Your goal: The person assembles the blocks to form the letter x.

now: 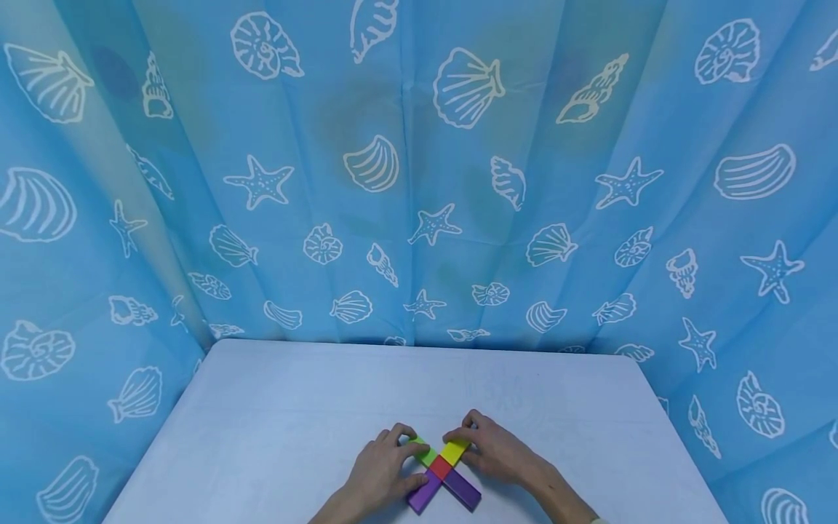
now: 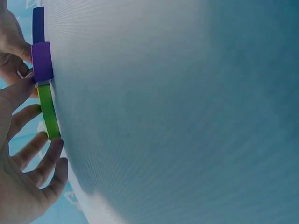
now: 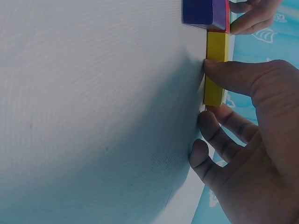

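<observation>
Several coloured blocks lie in an X on the table, around a small red block (image 1: 441,468) at the centre. My left hand (image 1: 380,467) has its fingers curled at the outer end of the green block (image 2: 48,109), while its thumb touches the purple block (image 1: 423,496). From the other side, my right hand (image 1: 500,450) grips the yellow block (image 3: 216,93): the thumb lies along its side and fingers are at its outer end. A dark purple block (image 1: 463,490) forms the near right arm of the X, untouched by either hand.
The blocks lie on a white table (image 1: 314,393), toward its near side. Behind the table and on both sides hangs a blue curtain (image 1: 406,175) printed with white shells and starfish.
</observation>
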`<state>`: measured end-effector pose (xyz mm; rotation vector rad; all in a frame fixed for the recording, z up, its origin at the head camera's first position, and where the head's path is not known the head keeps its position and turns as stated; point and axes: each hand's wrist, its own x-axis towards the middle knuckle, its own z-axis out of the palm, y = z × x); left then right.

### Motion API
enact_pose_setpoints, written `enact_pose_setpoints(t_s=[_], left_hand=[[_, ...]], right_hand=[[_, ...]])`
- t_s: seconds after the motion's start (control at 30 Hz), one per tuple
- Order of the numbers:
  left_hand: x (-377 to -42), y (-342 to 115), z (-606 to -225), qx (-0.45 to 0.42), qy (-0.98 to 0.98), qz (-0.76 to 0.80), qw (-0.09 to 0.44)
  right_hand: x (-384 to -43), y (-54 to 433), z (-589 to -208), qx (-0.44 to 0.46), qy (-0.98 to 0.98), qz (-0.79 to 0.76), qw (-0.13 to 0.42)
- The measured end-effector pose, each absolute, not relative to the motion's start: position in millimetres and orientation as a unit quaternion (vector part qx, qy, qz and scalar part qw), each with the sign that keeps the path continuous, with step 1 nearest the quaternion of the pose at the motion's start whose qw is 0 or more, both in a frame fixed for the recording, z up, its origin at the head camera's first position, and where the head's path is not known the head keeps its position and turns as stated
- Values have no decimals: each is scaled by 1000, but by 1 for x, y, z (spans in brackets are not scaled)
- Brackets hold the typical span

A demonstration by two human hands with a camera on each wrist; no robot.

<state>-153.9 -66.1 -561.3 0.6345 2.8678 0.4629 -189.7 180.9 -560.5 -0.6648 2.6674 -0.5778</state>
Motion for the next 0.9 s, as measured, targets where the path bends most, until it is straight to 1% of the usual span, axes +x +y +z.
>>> enact_pose_setpoints(t_s=[0.9], left_hand=[[-153,-66,-559,214,959,165,86]], right_hand=[[-187,181,-555,-242,935,-203,163]])
